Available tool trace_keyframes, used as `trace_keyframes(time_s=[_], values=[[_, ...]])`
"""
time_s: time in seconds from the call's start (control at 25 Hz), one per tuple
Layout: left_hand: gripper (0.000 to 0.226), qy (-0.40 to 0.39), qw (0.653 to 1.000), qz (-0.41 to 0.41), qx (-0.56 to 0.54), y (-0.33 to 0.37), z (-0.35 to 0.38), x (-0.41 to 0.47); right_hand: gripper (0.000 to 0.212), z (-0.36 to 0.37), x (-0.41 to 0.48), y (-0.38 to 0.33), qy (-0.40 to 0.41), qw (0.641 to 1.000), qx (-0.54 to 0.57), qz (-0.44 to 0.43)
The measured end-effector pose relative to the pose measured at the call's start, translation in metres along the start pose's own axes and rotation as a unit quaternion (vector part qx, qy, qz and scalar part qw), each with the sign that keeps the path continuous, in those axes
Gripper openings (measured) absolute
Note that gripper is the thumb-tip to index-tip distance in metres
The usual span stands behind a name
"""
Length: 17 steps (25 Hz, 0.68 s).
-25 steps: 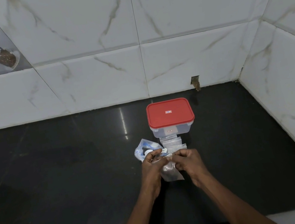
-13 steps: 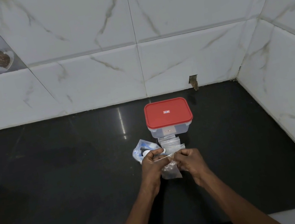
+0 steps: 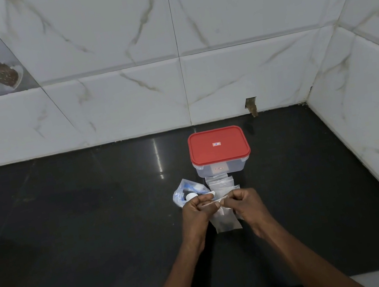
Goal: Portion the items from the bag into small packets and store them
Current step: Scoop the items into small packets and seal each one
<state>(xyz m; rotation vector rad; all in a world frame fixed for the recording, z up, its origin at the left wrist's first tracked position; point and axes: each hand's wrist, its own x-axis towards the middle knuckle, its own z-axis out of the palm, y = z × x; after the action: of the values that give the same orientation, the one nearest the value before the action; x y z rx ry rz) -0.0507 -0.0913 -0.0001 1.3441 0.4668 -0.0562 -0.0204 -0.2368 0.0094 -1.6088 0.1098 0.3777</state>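
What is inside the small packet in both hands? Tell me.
Left hand and right hand pinch the clear packet at its top. Through its plastic only dark shading shows; contents cannot be told, and fingers cover the top edge.

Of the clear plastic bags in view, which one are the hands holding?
The small packet nearest the camera, pinched at its top by left hand and right hand; the blue-filled bag and the flat packets lie on the counter.
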Motion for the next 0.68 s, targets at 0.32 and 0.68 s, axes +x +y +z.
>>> trace_keyframes(time_s=[0.32, 0.68], values=[[0.003, -0.032, 0.999, -0.014, -0.017, 0.006, -0.008, -0.004, 0.007, -0.022, 0.006, -0.006, -0.004, 0.999, -0.024, -0.042], [0.014, 0.026, 1.0, -0.006, -0.016, 0.007, 0.005, 0.005, 0.011, -0.035, 0.003, 0.011, 0.028, 0.998, -0.046, -0.018]])
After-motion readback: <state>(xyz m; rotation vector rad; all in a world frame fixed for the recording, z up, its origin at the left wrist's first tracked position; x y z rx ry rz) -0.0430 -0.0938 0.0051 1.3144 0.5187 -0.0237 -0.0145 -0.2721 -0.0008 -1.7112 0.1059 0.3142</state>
